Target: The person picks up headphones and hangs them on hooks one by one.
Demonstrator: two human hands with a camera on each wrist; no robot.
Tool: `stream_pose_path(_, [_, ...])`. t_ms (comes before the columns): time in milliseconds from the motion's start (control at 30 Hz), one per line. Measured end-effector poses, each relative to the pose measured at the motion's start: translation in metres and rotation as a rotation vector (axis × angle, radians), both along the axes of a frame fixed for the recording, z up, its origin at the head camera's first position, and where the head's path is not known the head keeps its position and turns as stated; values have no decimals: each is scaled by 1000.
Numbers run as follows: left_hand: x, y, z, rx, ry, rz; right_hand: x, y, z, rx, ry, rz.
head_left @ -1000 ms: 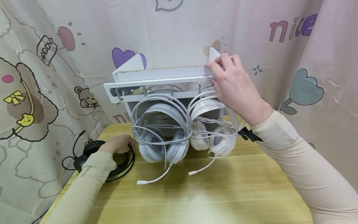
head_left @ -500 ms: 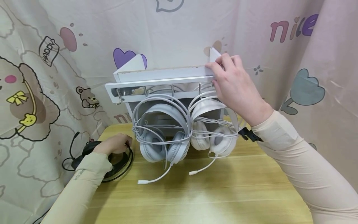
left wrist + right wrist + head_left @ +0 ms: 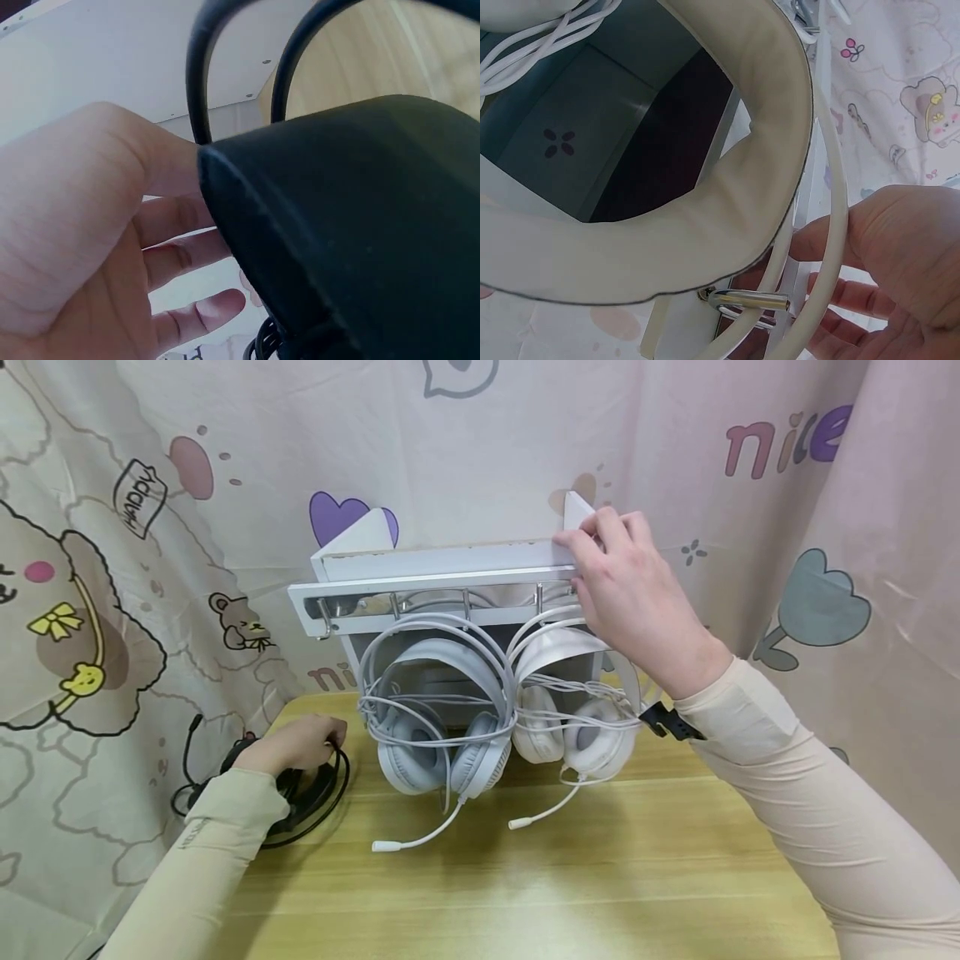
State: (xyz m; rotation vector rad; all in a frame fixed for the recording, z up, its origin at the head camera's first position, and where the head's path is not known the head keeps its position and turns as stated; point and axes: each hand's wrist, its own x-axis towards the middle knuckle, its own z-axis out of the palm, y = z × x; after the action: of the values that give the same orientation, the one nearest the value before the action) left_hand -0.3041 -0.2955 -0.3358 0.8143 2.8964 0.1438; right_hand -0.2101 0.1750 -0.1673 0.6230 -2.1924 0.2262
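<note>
My left hand [image 3: 295, 745] holds a black headset [image 3: 313, 803] low over the left side of the table. In the left wrist view its thumb and fingers pinch the edge of the wide black headband [image 3: 360, 217], with two thin black bars arching above. My right hand [image 3: 633, 589] grips the right end of a white rack [image 3: 450, 560]. Along the rack's front runs a rail with several metal hooks [image 3: 467, 603]. Two white headsets hang there with cables wound round them: a left one [image 3: 442, 653] and a right one [image 3: 551, 646], whose pale headband [image 3: 780, 112] fills the right wrist view.
The rack stands at the back of a wooden table [image 3: 555, 877]. Behind it and at both sides hangs a printed curtain [image 3: 487, 460]. Microphone booms [image 3: 427, 839] of the white headsets stick out toward me. The leftmost hook [image 3: 324, 620] carries nothing.
My left hand has drifted slightly left, away from the rack, taking the black headset with it. My right hand keeps its place on the rack. The head view has shifted a little.
</note>
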Motion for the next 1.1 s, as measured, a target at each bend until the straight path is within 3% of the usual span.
stream_pose_path(333, [5,-12,20,54,73,-53,-1,-2,2,3,7,-3])
stream_pose_path(433, [6,-13,27,34,91,-72,-1,-1,3,-3,3,-8])
stream_pose_path(600, [9,-14,38,-22,72,-42,1,0,4,-12,3,-18])
stream_pose_path(867, [16,-19,43,-28,75,-32,2,-1,1,-17,-12,-15])
stream_pose_path(1100, [17,-23,51,-5,98,-60,1,-1,-1,-25,-14,-10])
